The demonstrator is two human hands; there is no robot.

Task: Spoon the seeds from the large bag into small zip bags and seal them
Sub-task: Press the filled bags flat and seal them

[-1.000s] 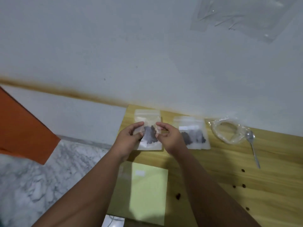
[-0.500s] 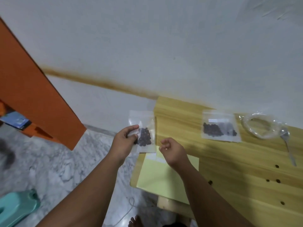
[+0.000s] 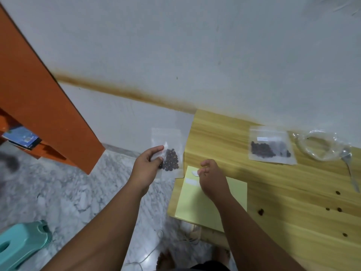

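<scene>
While pushed up against a white wall, wooden table (image 3: 293,192) filling the lower right. On its near left corner, a pale yellow sheet (image 3: 195,204) lying flat. Toward the table's far right, the large bag (image 3: 320,145): clear, crumpled, mouth rolled open. Just off the table's left edge, left hand (image 3: 145,169) pinching a small zip bag (image 3: 168,141) by its left side between thumb and fingers. Over the table's near left corner, right hand (image 3: 212,178) with fingers loosely curled, gripping nothing visible. Held bag upright and clear, with a dark clump of round seeds (image 3: 171,160) low inside; top strip too blurred to judge whether sealed. Flat near the table's far edge, just left of the large bag, a second zip bag (image 3: 271,147), also holding dark seeds. On the table's right side, spoon (image 3: 349,169), bowl touching the large bag. Across the table's near right, loose seeds (image 3: 260,211), well apart.
</scene>
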